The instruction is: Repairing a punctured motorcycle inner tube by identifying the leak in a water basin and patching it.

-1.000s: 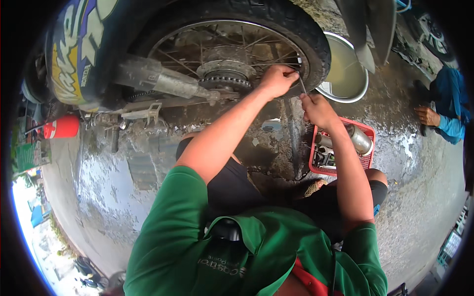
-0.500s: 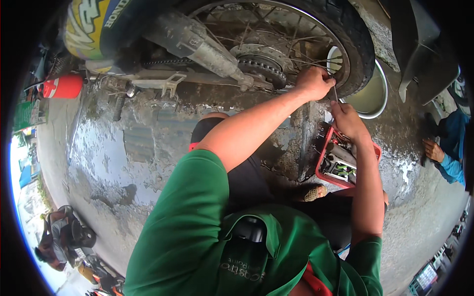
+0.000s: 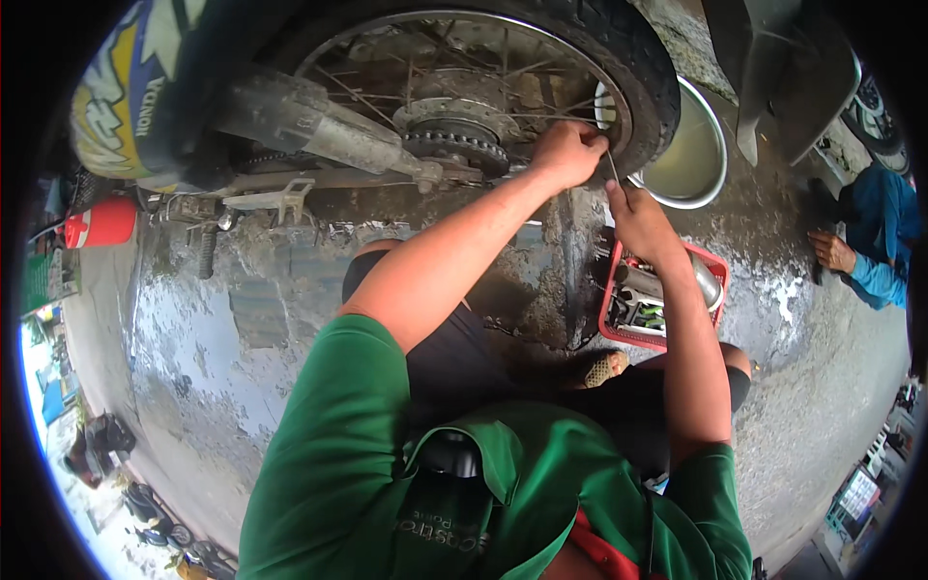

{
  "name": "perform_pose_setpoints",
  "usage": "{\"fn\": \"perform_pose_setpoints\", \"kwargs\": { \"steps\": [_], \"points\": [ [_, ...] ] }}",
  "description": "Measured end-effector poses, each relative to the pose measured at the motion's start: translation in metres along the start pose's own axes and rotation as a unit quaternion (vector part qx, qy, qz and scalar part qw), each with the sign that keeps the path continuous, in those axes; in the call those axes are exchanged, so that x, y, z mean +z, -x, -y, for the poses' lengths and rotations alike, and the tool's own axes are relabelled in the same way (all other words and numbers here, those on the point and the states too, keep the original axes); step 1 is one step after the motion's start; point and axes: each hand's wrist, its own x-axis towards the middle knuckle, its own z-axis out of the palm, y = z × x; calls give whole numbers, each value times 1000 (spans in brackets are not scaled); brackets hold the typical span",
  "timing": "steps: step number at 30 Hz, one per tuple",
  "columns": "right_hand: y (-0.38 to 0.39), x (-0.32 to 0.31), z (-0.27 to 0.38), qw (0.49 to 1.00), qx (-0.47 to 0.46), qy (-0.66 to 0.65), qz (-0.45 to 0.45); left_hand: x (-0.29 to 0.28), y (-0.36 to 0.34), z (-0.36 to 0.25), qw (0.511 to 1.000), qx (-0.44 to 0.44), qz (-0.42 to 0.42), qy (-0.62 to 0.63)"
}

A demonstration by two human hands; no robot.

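Grey floor [image 3: 188, 406] (wet in patches), red plastic basket [image 3: 633, 339], round metal basin [image 3: 723, 159].

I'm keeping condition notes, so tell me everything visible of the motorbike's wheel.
The wheel has a black, treaded tire, a greyish metal rim, thin metal spokes and a grimy hub with a chain beside it. It is mounted on the bike, seen from one side; the picture's top edge cuts it off, and it partly hides a basin. The left hand is at its lower right rim; any contact is unclear.
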Motion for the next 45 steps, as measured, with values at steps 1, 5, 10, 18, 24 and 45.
{"fn": "perform_pose_setpoints", "kwargs": {
  "steps": [1, 5, 10, 18, 24, 45],
  "points": [
    [-1, 0, 4, 1000, -14, 18, -5, -4, -1, -3, 1000, -4, -1, 12],
    [-11, 57, -36, 964, -169, 106, -176, -1, 6, -7, 999, -20, -21, 30],
    [-46, 97, -50, 989, -49, -83, -113, 5, 11, 5, 993, 71, -49, 82],
    [-24, 66, -24, 990, -33, 62, -121, -2, 5, 19, 988, 143, -38, -48],
    [2, 2, -3, 996, -32, -28, -80, -10, 4, 12, 995, 79, 10, -57],
    [-31, 0, -22, 985, -51, -103, 127, 3, -5, 30, 993, 30, 6, -114]
  ]
}}
